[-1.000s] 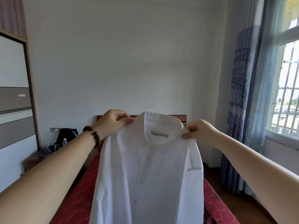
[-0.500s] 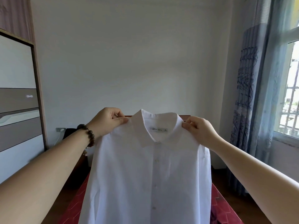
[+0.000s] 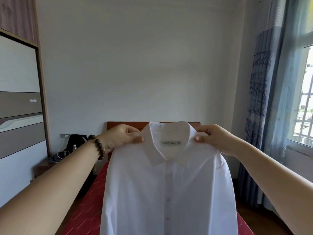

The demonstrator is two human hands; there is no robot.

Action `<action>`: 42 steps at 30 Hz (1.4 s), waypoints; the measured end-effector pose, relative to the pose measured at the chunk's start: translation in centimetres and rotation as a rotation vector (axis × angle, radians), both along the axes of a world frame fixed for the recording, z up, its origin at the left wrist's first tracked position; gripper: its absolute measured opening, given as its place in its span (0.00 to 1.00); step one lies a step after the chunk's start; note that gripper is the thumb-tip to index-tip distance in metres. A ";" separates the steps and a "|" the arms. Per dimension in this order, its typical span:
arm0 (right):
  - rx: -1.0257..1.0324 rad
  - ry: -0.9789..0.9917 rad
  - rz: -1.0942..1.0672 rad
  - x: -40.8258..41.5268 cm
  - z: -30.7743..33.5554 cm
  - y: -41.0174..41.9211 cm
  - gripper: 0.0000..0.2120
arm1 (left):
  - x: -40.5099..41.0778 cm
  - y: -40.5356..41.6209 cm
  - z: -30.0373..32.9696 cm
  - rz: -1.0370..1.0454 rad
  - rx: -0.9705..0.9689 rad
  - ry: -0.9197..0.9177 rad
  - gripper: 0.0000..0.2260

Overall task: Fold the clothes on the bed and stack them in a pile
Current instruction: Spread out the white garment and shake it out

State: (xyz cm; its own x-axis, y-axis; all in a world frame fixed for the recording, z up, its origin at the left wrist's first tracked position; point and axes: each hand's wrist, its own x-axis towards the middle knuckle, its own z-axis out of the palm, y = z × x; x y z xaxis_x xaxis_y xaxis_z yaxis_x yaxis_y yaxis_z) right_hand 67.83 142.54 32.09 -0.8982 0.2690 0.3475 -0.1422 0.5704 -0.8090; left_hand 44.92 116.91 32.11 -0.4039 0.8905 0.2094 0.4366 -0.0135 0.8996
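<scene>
Hanging in the air over the bed [image 3: 88, 209], a white shirt [image 3: 167, 192] fills the middle of the view. Its bottom part is cut off by the lower edge, so how long it is cannot be told. The shirt hides most of the bed; only red cover shows at the left and a thin strip at the right. Behind the collar [image 3: 169, 150], the brown headboard [image 3: 125, 124] peeks out in small bits. A small tag [image 3: 171, 142] sits inside the collar, but its words are too blurry to read. A line of buttons runs down the front.

The left hand [image 3: 121, 138] pinches the shirt at the shoulder just beside the collar, thumb in front and the other fingers curled behind the cloth. The right hand [image 3: 212, 138] does the same at the other shoulder. Both hands are well apart, level with each other, and both arms reach far forward. A bead bracelet [image 3: 99, 146] is around the left wrist.

At the left a wardrobe [image 3: 20, 99] stands against the wall, cut off by the edge. Near it a black bag [image 3: 76, 143] and a small bottle [image 3: 74, 148] sit on a low stand that is partly hidden by the left arm. At the right, a blue curtain [image 3: 264, 107] hangs beside a window [image 3: 304, 107], which is also cut off.
</scene>
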 end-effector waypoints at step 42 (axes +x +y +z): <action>0.532 -0.284 -0.195 -3.5 2.9 -3.6 0.23 | 4.7 7.3 -4.4 -0.104 0.214 0.241 0.07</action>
